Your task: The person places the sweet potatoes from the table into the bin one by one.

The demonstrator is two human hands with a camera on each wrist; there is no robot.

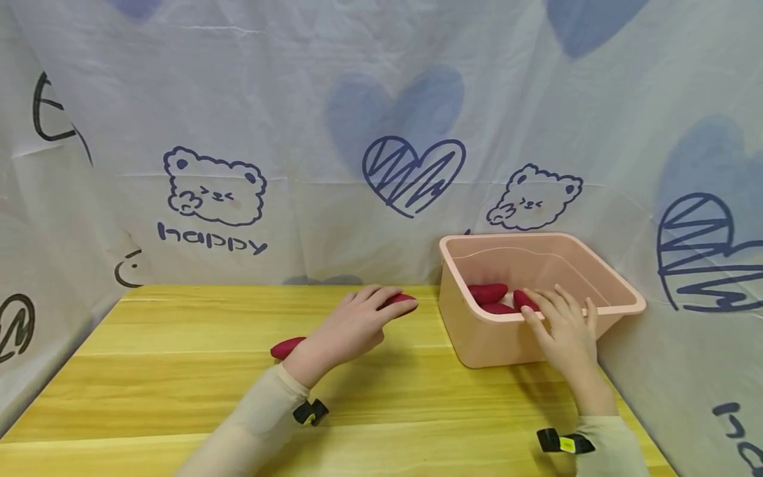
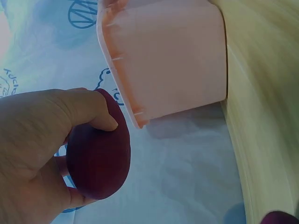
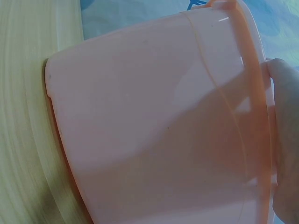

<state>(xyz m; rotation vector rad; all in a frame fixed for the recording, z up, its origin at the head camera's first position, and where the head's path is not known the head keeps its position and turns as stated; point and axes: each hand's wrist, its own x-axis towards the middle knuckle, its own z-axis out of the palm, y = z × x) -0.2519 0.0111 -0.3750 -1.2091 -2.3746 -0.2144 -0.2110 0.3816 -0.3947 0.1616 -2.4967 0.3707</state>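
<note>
My left hand point(image 1: 352, 324) grips a dark red sweet potato point(image 2: 99, 158) above the table, thumb and fingers around its sides. Only the sweet potato's end shows past those fingers in the head view. Below that forearm, another sweet potato point(image 1: 287, 348) lies on the table, partly covered by the wrist. My right hand point(image 1: 563, 331) reaches over the near rim of the pink bin point(image 1: 489, 341) with its fingers spread. Beside its thumb and forefinger is a sweet potato point(image 1: 522, 301); contact is unclear. Further sweet potatoes point(image 1: 490, 293) lie at the bin's left side.
The bin stands at the right end of the wooden table point(image 1: 197, 371), near the back. A pale printed cloth point(image 1: 310, 218) hangs behind and along both sides. Part of the bin's floor is hidden by its near wall.
</note>
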